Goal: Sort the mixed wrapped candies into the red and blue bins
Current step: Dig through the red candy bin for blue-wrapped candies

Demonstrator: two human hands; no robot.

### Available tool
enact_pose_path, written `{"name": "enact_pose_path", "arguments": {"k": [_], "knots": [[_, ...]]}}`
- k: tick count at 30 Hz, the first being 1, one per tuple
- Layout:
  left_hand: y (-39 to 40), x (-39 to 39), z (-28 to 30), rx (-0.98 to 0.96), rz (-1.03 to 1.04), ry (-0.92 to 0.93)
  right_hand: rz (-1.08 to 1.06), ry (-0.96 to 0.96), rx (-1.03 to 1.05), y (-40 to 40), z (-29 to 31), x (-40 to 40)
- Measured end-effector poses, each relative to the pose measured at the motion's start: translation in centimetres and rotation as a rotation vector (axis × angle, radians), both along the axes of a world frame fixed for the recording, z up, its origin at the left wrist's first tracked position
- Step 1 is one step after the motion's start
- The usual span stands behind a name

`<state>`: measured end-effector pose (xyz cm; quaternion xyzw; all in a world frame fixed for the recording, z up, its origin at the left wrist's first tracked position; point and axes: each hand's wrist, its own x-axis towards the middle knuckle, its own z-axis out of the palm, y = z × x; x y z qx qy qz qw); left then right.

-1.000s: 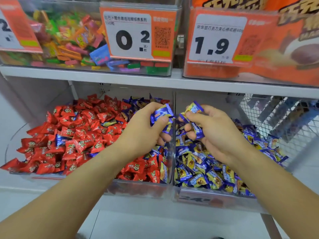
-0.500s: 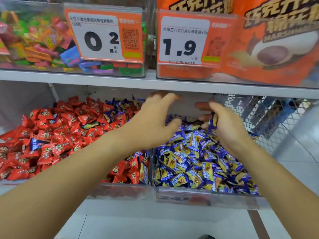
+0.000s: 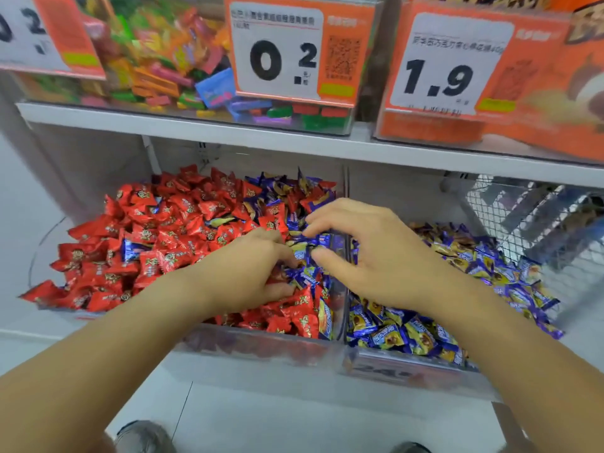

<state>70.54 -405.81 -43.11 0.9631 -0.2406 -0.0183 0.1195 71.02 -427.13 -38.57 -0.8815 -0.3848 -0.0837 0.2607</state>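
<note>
The left clear bin (image 3: 261,349) is heaped with red wrapped candies (image 3: 147,243), and several blue wrapped candies (image 3: 284,191) are mixed in at its back right. The right clear bin (image 3: 408,371) holds blue-and-yellow wrapped candies (image 3: 408,335). My left hand (image 3: 255,273) reaches into the red bin's right side, fingers curled round blue candies there. My right hand (image 3: 372,256) hovers over the divider (image 3: 344,197) between the bins, its thumb and fingers pinching blue candies (image 3: 315,240) next to my left fingertips.
A white shelf (image 3: 228,132) runs just above the bins and carries a clear box of mixed colourful candies (image 3: 163,76), price tags 0.2 (image 3: 277,57) and 1.9 (image 3: 441,76). A wire basket (image 3: 539,217) stands to the right. My shoe (image 3: 143,436) shows on the floor below.
Both hands left the back of the blue bin, where they had let candies go, and moved left and down to the blue candies in the red bin.
</note>
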Motion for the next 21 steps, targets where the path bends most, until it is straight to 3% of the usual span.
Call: {"name": "enact_pose_path", "arguments": {"k": [6,8,16,21], "knots": [[2.3,-0.4,0.3,-0.058,0.035,0.020,-0.065,0.149,-0.710,5.0,1.7,3.1],[2.6,-0.4,0.4,-0.069,0.034,0.031,-0.067,0.214,-0.840,6.6,1.6,3.9],[2.5,0.1,0.5,-0.072,0.052,0.056,-0.040,0.289,-0.936,8.2,0.4,5.0],[2.4,0.3,0.6,-0.127,0.084,0.078,-0.023,0.309,-0.891,8.2,0.3,5.6]]}}
